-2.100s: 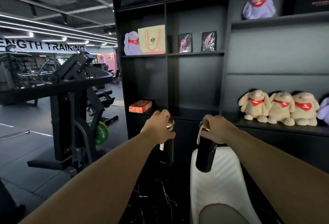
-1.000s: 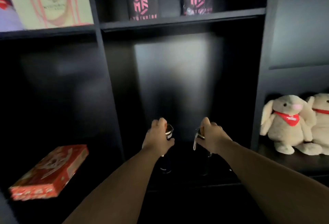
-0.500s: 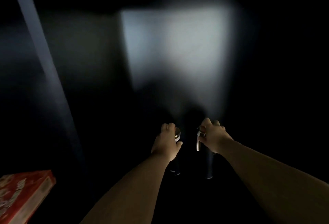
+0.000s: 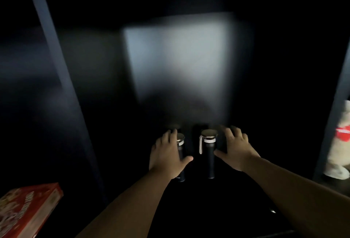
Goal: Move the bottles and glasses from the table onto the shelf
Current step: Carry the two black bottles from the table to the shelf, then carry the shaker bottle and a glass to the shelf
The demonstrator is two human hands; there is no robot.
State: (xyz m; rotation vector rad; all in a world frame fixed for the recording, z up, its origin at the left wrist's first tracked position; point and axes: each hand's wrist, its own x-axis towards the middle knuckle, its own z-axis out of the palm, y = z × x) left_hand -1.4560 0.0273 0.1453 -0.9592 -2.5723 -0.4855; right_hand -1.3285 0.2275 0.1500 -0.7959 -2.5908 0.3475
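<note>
Both black flasks are standing upright inside the dark shelf bay [image 4: 265,190], each just inward of its hand: left flask [image 4: 180,159] beside the spread left hand [image 4: 166,157], right flask [image 4: 208,154] beside the spread right hand [image 4: 235,149].

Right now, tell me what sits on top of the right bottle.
A round metallic lid caps the right bottle, with a pale strap hanging beside its neck. Nothing else rests on it; its base is lost in darkness.
</note>
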